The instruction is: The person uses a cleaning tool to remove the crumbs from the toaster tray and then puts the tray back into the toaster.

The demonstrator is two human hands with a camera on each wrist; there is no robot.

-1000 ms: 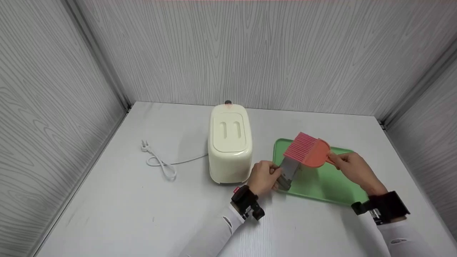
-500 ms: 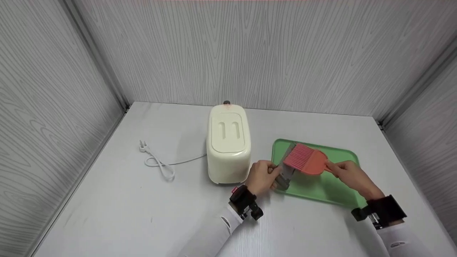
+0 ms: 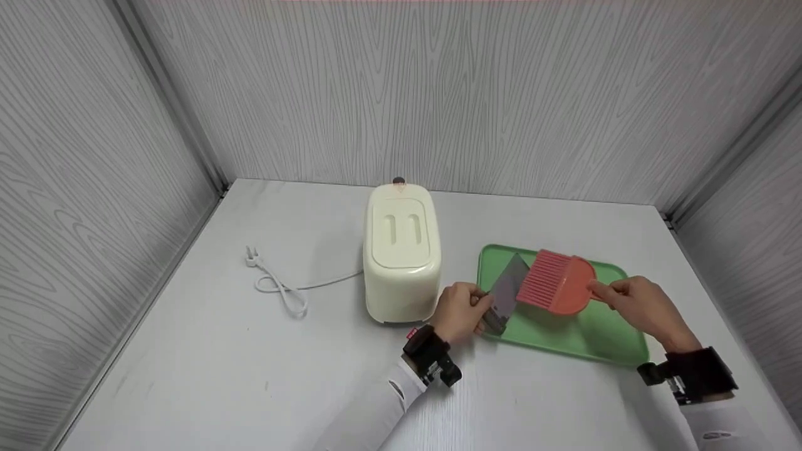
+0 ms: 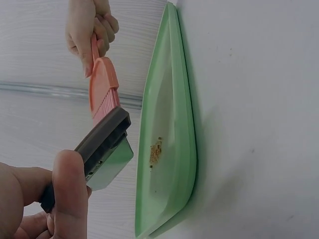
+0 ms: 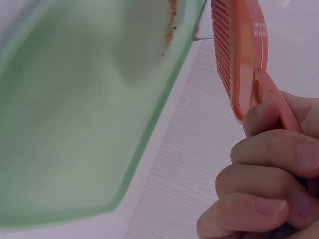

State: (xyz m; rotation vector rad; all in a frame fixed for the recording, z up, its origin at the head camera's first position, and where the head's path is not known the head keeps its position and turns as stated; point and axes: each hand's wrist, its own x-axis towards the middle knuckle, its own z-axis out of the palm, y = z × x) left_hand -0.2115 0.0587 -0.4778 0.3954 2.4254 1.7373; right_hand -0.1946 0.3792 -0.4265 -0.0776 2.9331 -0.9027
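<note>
My left hand [image 3: 460,311] pinches the dark end of a flat metal crumb tray [image 3: 510,287], thumb on one side. The plate tilts above the left part of a green tray [image 3: 567,335]. In my right hand [image 3: 645,310] I grip the thin handle of an orange-pink brush [image 3: 557,283]. Its bristles point left, close to the metal plate; in the head view I cannot tell whether they touch it. Brown crumbs [image 4: 156,152] lie in a small heap on the green tray, as the left wrist view shows. The right wrist view shows my fingers curled round the brush handle.
A cream toaster [image 3: 404,250] with a lid stands left of the green tray. Its white cord [image 3: 288,294] and plug [image 3: 252,257] lie on the table further left. Grey wood-grain walls [image 3: 407,94] enclose the table at the back and sides.
The brush has swept down across the metal plate, then moved right, away from its face. My left hand stays nearly in place with the crumb tray.
</note>
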